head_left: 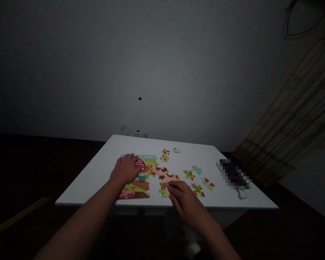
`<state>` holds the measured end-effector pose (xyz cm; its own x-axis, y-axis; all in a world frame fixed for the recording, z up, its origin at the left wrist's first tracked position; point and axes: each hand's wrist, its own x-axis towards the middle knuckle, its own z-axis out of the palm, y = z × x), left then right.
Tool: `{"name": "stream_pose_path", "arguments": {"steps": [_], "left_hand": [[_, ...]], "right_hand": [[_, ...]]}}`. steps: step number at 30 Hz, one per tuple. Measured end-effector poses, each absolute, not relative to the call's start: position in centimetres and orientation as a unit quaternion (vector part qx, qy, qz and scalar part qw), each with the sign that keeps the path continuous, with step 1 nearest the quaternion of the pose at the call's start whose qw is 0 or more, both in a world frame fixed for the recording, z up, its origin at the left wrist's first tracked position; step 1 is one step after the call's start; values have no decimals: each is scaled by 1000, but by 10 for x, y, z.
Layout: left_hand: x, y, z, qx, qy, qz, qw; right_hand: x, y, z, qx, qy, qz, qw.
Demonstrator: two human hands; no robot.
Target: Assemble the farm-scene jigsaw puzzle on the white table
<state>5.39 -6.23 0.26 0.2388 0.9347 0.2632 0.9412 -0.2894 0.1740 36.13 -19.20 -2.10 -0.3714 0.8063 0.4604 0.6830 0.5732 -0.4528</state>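
1. Left hand (126,169): laid palm down over the upper left of the larger puzzle section (142,193), thumb spread from the fingers, nothing seen to be pinched. Best used as a flat, light weight, so that the joined pieces are not dragged.

2. Right hand (185,198): placed at the lower right of the cow section (168,177), thumb and forefinger curled near each other. Whether a piece is gripped between them cannot be told.

3. Puzzle sections: laid flat near the front edge of the white table (97,177). Linked, it appears, along the upper part; bare tabletop is shown between them lower down. That gap is best filled by matching the ground colours and tab shapes on both sides.

4. Loose pieces, right: a pale-blue piece (196,169), a green piece (189,174) and a brown-and-cream piece (208,183) among them. Picture side and outline are best checked before lifting.

5. Loose pieces, far side: a small cluster (165,156) beyond the sections.

6. Seating: tabs are best pressed straight down; if forced sideways, neighbouring joints could be buckled.
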Motion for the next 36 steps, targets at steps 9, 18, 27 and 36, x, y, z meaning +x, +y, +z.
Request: {"name": "stream_pose_path", "arguments": {"steps": [9, 18, 27, 36], "left_hand": [[53, -61, 0, -787, -594, -165, 14], [54, -60, -1, -783, -604, -146, 20], [54, -59, 1, -783, -606, -142, 12], [54, -57, -1, -784, -604, -146, 15]], "right_hand": [[364, -188, -22, -452, -806, 144, 354], [365, -192, -22, -442, -800, 155, 375], [369, -189, -29, -469, -770, 172, 398], [368, -184, -35, -492, -739, 223, 403]]}}
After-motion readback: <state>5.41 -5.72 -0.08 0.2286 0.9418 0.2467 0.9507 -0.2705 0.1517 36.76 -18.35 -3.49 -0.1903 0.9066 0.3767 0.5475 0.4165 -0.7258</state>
